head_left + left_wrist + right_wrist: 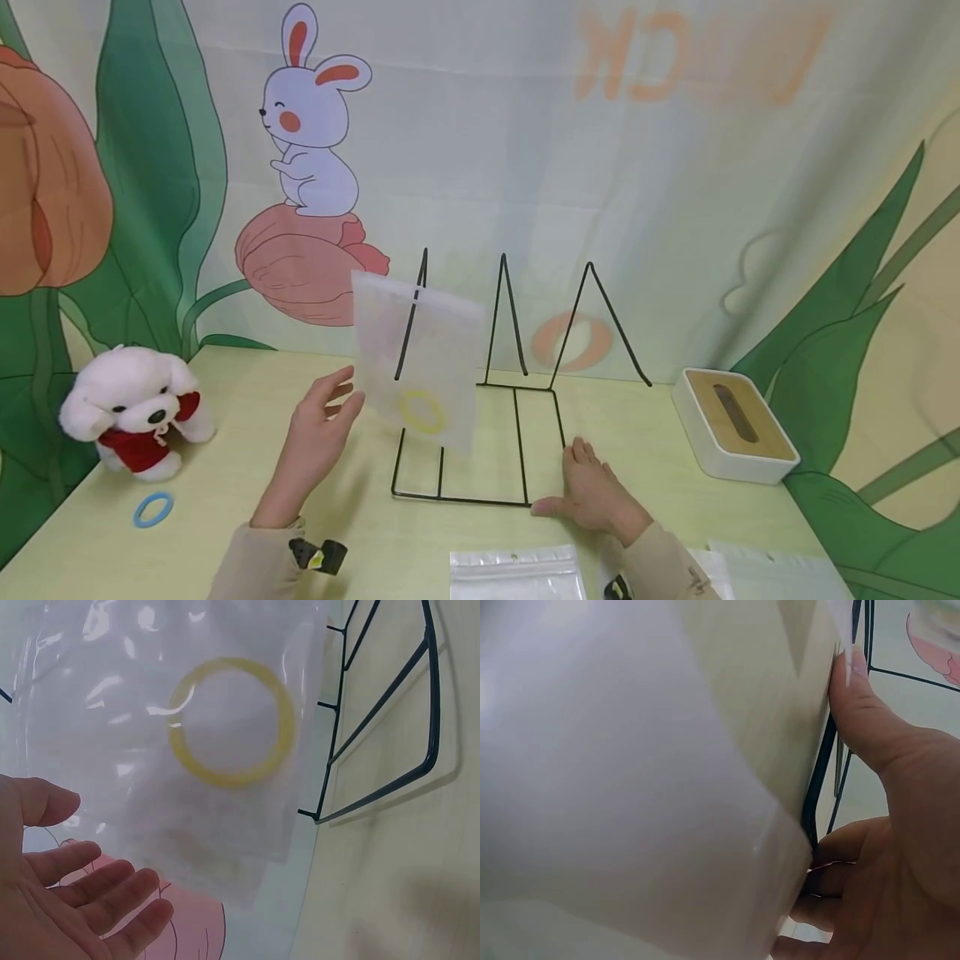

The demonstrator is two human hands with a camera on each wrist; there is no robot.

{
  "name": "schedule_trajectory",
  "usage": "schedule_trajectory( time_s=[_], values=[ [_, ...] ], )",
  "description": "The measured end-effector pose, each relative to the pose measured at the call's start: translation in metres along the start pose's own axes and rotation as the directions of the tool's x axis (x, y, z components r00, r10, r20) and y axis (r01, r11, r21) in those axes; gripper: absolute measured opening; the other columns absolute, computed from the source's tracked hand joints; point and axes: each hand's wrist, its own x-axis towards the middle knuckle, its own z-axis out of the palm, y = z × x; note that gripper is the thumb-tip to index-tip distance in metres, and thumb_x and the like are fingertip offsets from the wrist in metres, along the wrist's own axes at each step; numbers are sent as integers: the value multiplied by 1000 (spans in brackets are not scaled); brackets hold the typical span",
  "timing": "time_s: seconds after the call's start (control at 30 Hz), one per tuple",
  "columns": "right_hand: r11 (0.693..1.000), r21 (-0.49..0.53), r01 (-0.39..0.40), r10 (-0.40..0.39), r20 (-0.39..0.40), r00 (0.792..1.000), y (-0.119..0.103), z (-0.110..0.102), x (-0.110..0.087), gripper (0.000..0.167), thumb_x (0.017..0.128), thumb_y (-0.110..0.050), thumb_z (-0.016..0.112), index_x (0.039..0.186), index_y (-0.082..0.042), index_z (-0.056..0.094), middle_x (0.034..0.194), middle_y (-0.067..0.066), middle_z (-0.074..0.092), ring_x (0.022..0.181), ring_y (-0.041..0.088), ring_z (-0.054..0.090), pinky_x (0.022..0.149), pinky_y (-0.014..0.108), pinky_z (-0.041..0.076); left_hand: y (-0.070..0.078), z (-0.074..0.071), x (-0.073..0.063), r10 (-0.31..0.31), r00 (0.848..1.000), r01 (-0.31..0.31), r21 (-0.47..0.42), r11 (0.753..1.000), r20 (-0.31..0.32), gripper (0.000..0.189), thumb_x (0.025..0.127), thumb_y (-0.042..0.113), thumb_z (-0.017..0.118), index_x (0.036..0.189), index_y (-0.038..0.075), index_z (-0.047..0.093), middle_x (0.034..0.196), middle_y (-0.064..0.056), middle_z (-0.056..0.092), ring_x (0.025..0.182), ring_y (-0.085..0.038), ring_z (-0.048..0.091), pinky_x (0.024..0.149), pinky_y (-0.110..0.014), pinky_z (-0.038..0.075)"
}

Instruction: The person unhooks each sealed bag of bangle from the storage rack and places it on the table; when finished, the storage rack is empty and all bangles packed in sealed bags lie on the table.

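Observation:
A black wire rack (522,446) with three tall V-shaped prongs stands on the table. From its left prong hangs a clear plastic bag (442,342) holding a yellow ring (422,412); the prong's tip sticks out in front. Just left of the bag is my left hand (318,429), its fingers spread and relaxed and nothing held. The left wrist view shows that hand (82,892) below the bag, apart from the ring (232,780). My right hand (596,492) rests at the rack's front right corner, thumb at the front bar, fingers along the side bar.
A white plush dog (138,408) in red sits at the left, with a blue ring (153,510) before it. At the right stands a white tissue box (738,427) with a wooden lid. Flat plastic bags (517,575) lie along the near edge.

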Motion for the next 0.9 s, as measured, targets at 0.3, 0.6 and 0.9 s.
schedule_trajectory(
  time_s=[0.3,0.6,0.9],
  values=[
    [999,28,-16,16,15,1000,-1,-1,0,116,79,-64,67,145,19,20,152,38,11,142,49,11,108,67,16,-2,-1,1,8,1000,-8,8,1000,-14,49,101,26,54,144,4,44,143,-16,45,126,-36,48,98,-52,43],
    [999,45,-21,20,28,999,0,1,0,114,81,-64,65,146,18,18,153,37,10,143,49,9,108,68,15,-2,-1,1,-25,1000,25,-13,1000,-14,54,101,27,54,147,4,37,147,-17,38,132,-36,41,101,-52,40],
    [998,54,-19,17,35,999,1,2,0,115,81,-64,65,147,17,16,154,36,8,144,48,7,109,67,13,-11,1,5,-36,999,35,-60,998,-14,64,101,22,54,152,-2,23,156,-20,26,141,-35,29,107,-51,34]
  ],
)
